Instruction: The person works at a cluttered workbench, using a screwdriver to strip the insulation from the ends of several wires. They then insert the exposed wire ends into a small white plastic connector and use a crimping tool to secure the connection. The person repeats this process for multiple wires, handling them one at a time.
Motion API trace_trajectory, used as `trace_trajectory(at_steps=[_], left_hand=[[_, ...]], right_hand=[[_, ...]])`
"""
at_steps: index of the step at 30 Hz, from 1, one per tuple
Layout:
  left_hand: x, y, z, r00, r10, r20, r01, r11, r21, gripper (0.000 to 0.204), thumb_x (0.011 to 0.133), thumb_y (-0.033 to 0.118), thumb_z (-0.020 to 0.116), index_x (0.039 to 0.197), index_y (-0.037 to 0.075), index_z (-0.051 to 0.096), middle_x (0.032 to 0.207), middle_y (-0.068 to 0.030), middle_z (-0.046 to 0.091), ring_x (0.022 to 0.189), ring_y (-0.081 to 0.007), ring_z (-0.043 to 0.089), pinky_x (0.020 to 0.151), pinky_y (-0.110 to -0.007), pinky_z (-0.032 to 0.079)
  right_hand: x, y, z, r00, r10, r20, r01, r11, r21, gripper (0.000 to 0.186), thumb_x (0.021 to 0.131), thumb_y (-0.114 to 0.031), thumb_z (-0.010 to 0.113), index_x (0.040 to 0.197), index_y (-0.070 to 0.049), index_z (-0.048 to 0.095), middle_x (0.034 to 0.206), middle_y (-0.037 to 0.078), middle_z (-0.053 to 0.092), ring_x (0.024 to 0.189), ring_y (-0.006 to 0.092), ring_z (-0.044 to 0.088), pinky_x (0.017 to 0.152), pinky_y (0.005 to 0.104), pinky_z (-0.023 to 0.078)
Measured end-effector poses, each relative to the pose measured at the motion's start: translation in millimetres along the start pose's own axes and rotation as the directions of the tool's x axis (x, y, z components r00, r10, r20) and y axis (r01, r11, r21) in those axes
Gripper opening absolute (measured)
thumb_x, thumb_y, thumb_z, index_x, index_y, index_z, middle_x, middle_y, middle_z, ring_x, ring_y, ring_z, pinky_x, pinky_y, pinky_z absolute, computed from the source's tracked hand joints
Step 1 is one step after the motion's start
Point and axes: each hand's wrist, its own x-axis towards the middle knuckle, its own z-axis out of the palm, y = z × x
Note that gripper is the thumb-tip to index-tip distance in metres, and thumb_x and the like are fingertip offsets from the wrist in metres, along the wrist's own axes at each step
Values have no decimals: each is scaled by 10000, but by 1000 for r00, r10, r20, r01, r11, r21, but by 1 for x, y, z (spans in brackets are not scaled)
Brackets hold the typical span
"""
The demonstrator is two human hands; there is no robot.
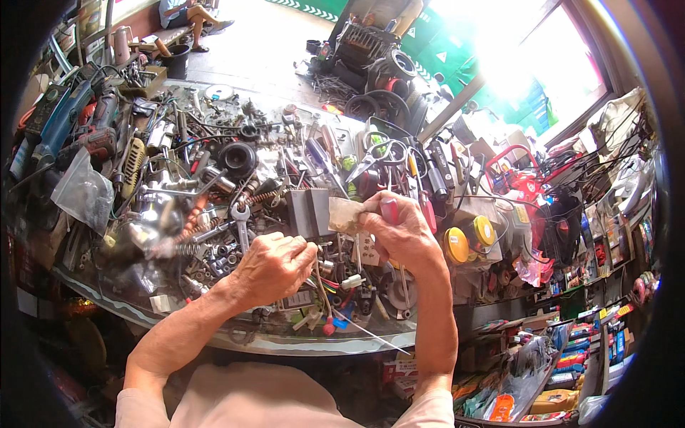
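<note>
My left hand [275, 262] is closed, fingertips pinched together, over the cluttered bench just in front of a grey metal block [308, 212]. Whatever it may hold is too small or hidden to make out. Between the thumb and fingers of my right hand [401, 230] is a small, flat, pale, see-through piece [344, 215], like a little plastic bag. A red handle [389, 210] also sticks up from that same hand; its lower part is hidden by the palm. Below the hands lie wires, a white connector [352, 282] and a thin rod [371, 332].
Tools and metal parts crowd the glass-topped bench [314, 345], among them a spanner [241, 225], scissors [378, 153] and a clear bag [84, 189]. Yellow-lidded jars [456, 245] stand at the right. Packed shelves [564, 364] are lower right. A person [191, 16] sits far off.
</note>
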Motion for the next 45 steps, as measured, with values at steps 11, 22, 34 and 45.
trace_trajectory(at_steps=[11, 22, 34, 45], left_hand=[[4, 1, 1, 1000, 17, -1, -17, 1000, 3, 215, 795, 98, 721, 967, -8, 649, 796, -80, 626, 711, -236, 645, 637, -354, 500], [2, 1, 2, 1000, 1, 15, -1, 1000, 14, 206, 820, 111, 708, 974, -13, 651, 796, -84, 630, 704, -239, 641, 636, -361, 495], [3, -1, 5, 1000, -12, -6, 12, 1000, -5, 231, 760, 84, 733, 963, -1, 662, 781, -82, 623, 668, -255, 623, 625, -373, 497], [-1, -2, 5, 1000, -17, -24, 17, 1000, 5, 242, 756, 74, 735, 974, -2, 662, 794, -81, 630, 671, -249, 615, 620, -367, 487]], right_hand=[[29, -6, 8, 994, -79, -79, 68, 990, -127, 174, 896, -117, 606, 992, 22, 643, 685, 30, 593, 450, 123, 571, 426, 277, 435], [-6, 38, -21, 925, -207, -318, -74, 724, -686, 254, 850, -232, 682, 902, 16, 668, 818, 223, 691, 805, 393, 677, 745, 446, 515], [-16, 62, -22, 903, -217, -370, 49, 909, -414, 535, 790, -115, 757, 1276, -6, 563, 874, 69, 663, 767, 170, 627, 735, 319, 527], [-87, 35, 11, 722, -660, -206, 344, 602, -721, 364, 625, 62, 697, 977, -31, 677, 1059, 150, 641, 834, 319, 701, 703, 375, 588]])
